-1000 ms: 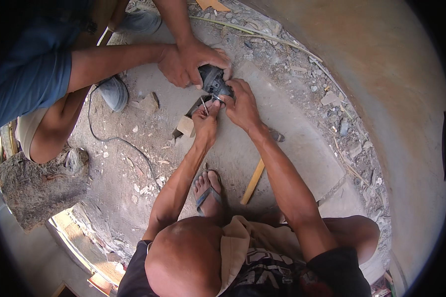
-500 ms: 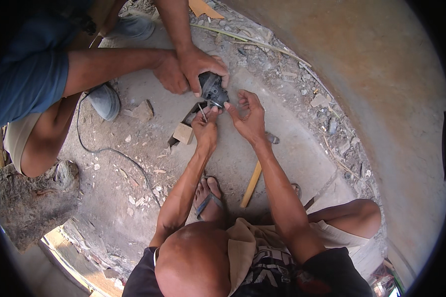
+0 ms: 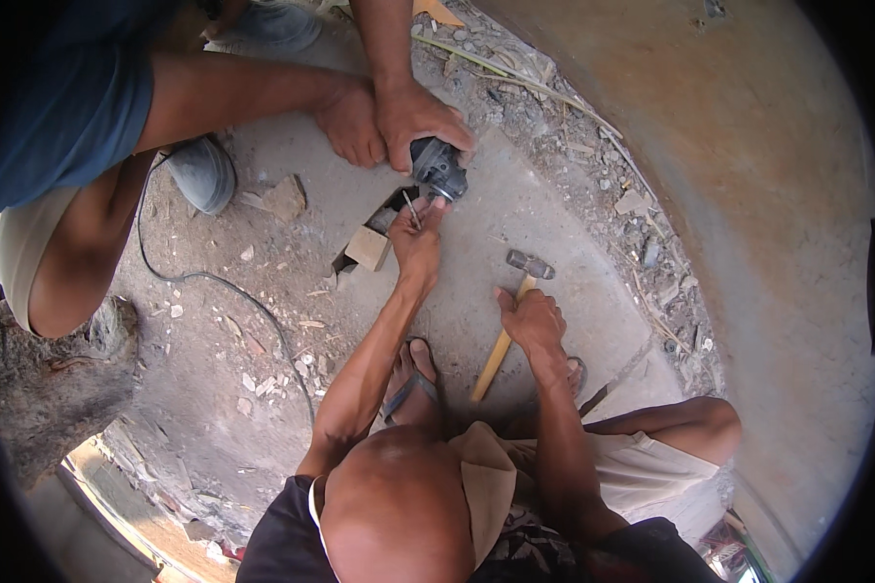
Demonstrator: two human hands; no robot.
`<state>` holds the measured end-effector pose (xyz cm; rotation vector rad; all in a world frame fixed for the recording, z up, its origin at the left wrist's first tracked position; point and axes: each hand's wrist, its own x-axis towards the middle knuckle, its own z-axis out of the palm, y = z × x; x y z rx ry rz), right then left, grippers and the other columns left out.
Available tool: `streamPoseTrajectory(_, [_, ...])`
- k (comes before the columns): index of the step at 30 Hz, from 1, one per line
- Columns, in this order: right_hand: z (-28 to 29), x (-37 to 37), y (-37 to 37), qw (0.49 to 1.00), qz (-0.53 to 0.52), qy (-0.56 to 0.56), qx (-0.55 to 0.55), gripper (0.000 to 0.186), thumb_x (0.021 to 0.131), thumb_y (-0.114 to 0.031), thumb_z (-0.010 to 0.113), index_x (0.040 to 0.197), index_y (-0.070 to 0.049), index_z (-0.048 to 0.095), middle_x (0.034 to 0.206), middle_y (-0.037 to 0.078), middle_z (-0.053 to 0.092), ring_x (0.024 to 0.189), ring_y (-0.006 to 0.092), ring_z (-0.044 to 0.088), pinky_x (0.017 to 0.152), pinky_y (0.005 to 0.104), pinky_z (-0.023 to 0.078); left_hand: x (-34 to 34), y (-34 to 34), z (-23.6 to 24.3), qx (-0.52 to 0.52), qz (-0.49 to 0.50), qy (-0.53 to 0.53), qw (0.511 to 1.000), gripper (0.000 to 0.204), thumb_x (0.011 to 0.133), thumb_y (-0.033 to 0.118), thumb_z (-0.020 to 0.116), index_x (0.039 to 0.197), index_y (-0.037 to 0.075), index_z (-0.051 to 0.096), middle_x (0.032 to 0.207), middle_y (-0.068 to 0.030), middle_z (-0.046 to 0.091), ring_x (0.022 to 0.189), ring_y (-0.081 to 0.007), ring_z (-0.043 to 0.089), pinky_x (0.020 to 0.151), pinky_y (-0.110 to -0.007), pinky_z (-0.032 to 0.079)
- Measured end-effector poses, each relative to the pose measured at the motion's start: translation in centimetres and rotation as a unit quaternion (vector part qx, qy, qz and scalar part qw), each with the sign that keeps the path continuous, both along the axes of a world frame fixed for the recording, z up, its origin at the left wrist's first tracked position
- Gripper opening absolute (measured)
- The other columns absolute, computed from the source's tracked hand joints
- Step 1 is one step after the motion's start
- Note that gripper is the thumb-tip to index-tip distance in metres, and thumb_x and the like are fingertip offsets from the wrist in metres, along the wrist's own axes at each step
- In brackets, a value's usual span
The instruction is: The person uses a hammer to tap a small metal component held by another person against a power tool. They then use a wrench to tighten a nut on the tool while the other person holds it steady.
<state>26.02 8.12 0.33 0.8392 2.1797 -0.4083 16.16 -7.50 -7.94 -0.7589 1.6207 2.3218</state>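
Note:
My left hand (image 3: 416, 248) is closed around a slim metal rod (image 3: 412, 208), its fingertips up against the silver end of a black angle grinder (image 3: 439, 167). Another person's two hands (image 3: 403, 121) steady that grinder from the far side. To the right, my right hand (image 3: 533, 321) has its fingers curled over the wooden handle of a hammer (image 3: 493, 364). The hammer's metal head (image 3: 531, 263) points away from me, and the handle runs back toward my feet. My palm hides part of the handle.
A wooden block (image 3: 367, 249) sits at a dark slot in the concrete, left of my left hand. A black cord (image 3: 226, 282) curves across the ground. Stone chips (image 3: 287, 199), rubble (image 3: 632, 202) and a large rock (image 3: 63, 379) lie around. A curved wall (image 3: 739, 194) bounds the right.
My right hand has left the grinder and come down to the hammer handle. My left hand stays at the grinder with the rod. The other person still holds the grinder.

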Motion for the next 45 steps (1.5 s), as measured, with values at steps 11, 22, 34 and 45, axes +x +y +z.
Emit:
streamPoseTrajectory(11, [-3.5,5.6,0.0,0.99,-0.051,0.134,-0.014,0.06,0.094,-0.033,0.067,0.134,0.001,0.039,0.11,0.032,0.065,0.104,0.0462,0.065,0.091,0.0542,0.05,0.2,-0.3,0.1,-0.016,-0.011,-0.013,1.0,0.037,0.098,0.025,0.073,0.118,-0.004,0.061,0.103,-0.0057,0.068,0.089,-0.011,0.06,0.08,-0.024,0.046])
streamPoseTrajectory(22, [1.2,3.6,0.4,0.839,-0.439,0.207,-0.246,0.031,0.095,-0.013,0.068,0.114,-0.01,0.045,0.073,0.004,0.05,0.049,0.0115,0.047,0.041,0.0281,0.039,0.0,-5.6,3.2,0.048,0.043,0.027,0.998,0.03,0.103,0.021,0.063,0.126,0.001,0.066,0.09,-0.0005,0.063,0.074,-0.0078,0.054,0.071,-0.026,0.052])
streamPoseTrajectory(34, [2.7,2.6,1.1,0.84,-0.429,0.203,-0.262,0.032,0.097,-0.011,0.066,0.117,-0.001,0.043,0.07,0.003,0.049,0.049,0.0119,0.048,0.042,0.0268,0.039,-0.7,-6.6,5.4,0.125,0.027,-0.018,0.992,0.021,0.099,0.005,0.061,0.115,-0.005,0.07,0.099,-0.0091,0.071,0.08,-0.0137,0.067,0.077,-0.028,0.057])
streamPoseTrajectory(45, [5.4,2.5,2.1,0.86,-0.36,0.232,-0.277,0.036,0.099,-0.014,0.066,0.129,-0.002,0.05,0.069,0.003,0.056,0.046,0.0079,0.046,0.037,0.0233,0.033,-3.1,-7.6,3.2,-0.175,-0.132,0.212,0.953,0.02,0.101,0.014,0.064,0.111,-0.002,0.072,0.1,-0.009,0.072,0.085,-0.0113,0.066,0.077,-0.028,0.056])
